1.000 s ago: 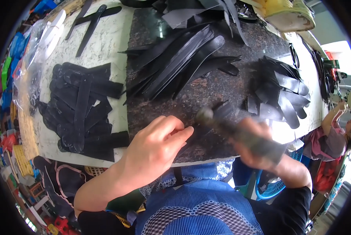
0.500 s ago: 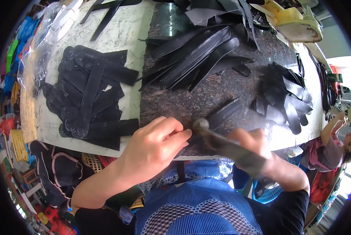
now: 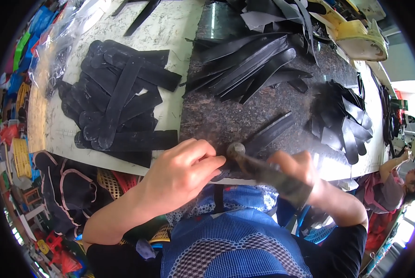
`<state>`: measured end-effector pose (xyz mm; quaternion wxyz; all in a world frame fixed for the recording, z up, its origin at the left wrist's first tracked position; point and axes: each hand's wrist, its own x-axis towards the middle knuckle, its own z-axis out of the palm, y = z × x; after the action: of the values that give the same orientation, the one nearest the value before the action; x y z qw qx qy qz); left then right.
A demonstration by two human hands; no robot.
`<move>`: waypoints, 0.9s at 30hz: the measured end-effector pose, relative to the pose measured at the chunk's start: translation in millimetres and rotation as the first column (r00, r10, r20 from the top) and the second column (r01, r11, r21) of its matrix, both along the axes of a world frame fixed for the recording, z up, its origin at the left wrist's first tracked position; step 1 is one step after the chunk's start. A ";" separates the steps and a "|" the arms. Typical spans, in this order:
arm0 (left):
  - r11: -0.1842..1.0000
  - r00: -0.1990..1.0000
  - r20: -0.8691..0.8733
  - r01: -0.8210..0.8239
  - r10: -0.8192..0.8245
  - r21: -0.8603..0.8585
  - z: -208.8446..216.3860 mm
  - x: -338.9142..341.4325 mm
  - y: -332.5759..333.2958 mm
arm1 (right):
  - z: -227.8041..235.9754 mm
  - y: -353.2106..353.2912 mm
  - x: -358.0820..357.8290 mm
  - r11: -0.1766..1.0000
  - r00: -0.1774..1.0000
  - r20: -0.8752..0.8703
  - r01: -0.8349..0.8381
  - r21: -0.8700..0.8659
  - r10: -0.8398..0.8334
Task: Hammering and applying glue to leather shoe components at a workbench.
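At the near edge of the dark slab, the right hand grips a hammer beside the left hand.
Blurred right fingers wrap the handle; the left thumb and forefinger press together, a dark piece at their tips, though I cannot tell whether they pinch it. Compared with a second ago, the hammer's round head sits lower and closer to the left fingertips, and the black strip just beyond shows more fully. Farther out, the left pile, curved middle pile and glossy right pile of black strips have all shifted rightward in view.
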<state>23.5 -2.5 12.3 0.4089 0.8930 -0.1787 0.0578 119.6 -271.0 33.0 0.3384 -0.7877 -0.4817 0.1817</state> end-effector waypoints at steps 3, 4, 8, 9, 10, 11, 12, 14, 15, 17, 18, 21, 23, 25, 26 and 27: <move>0.999 0.998 0.033 -0.049 0.049 0.000 -2.5 -7.4 -0.2 | 2.8 4.8 5.0 0.997 0.993 0.108 0.049 -0.056 -0.043; 0.999 0.998 0.033 -0.055 0.055 -0.001 -3.6 -7.9 0.2 | 6.4 4.5 3.2 1.000 1.000 0.005 0.001 -0.030 -0.001; 0.995 0.990 0.104 -0.095 0.095 -0.008 -8.9 -12.7 -0.2 | -8.6 2.9 -6.2 0.995 0.951 -0.297 0.098 0.007 -0.091; 0.993 0.986 0.125 -0.114 0.114 -0.009 -10.3 -14.1 -0.3 | -2.7 5.4 2.5 0.986 0.998 -0.020 0.052 -0.156 -0.056; 0.992 0.985 0.122 -0.122 0.122 -0.004 -10.8 -14.7 0.4 | 5.4 12.4 2.5 0.999 1.000 0.027 -0.008 -0.049 0.009; 0.992 0.982 0.142 -0.124 0.124 -0.006 -10.7 -15.0 0.3 | 10.9 16.9 -0.7 0.997 0.995 0.081 -0.065 0.049 0.060; 0.992 0.979 0.162 -0.126 0.126 -0.009 -10.7 -15.6 0.4 | 9.8 19.7 -5.8 0.994 0.994 0.032 -0.109 0.033 0.108; 0.992 0.977 0.173 -0.127 0.122 0.022 -11.7 -19.2 0.7 | 2.9 20.6 -7.9 0.998 0.998 -0.043 -0.042 0.054 0.044; 0.988 0.973 0.170 -0.157 0.155 0.000 -12.1 -21.1 0.0 | -2.7 17.6 -7.8 0.999 0.991 -0.133 0.023 0.042 -0.017; 0.982 0.968 0.165 -0.187 0.188 -0.019 -13.7 -25.5 -2.7 | -8.3 16.0 -5.5 0.996 0.985 -0.164 0.071 0.059 -0.061; 0.978 0.961 0.185 -0.210 0.206 0.001 -15.0 -28.0 -4.8 | -8.8 13.7 -7.5 0.994 0.983 -0.162 0.098 0.057 -0.087; 0.974 0.954 0.208 -0.224 0.217 0.014 -17.2 -28.6 -5.7 | 5.8 15.9 -7.8 0.997 0.995 -0.060 -0.073 0.015 0.074; 0.975 0.953 0.212 -0.221 0.215 0.007 -17.5 -23.5 -5.6 | 8.4 12.2 -2.6 0.998 0.991 -0.115 -0.068 -0.011 0.066; 0.994 0.962 0.249 -0.114 0.109 0.006 -17.9 -8.4 -3.3 | 14.6 13.2 2.7 0.990 0.864 0.491 -0.059 -0.126 0.114; 0.998 0.964 0.261 -0.061 0.053 0.022 -16.7 -0.3 -1.4 | 9.7 5.9 -3.7 0.999 0.998 -0.058 0.034 -0.007 -0.034; 0.998 0.964 0.261 -0.052 0.045 0.021 -14.2 1.5 -0.8 | 7.8 4.4 -6.2 0.999 1.000 0.003 0.028 0.042 -0.028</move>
<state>25.1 -3.3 -1.9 0.3678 0.8875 -0.2096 0.1821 113.4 -266.5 40.8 0.3567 -0.7873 -0.4750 0.1652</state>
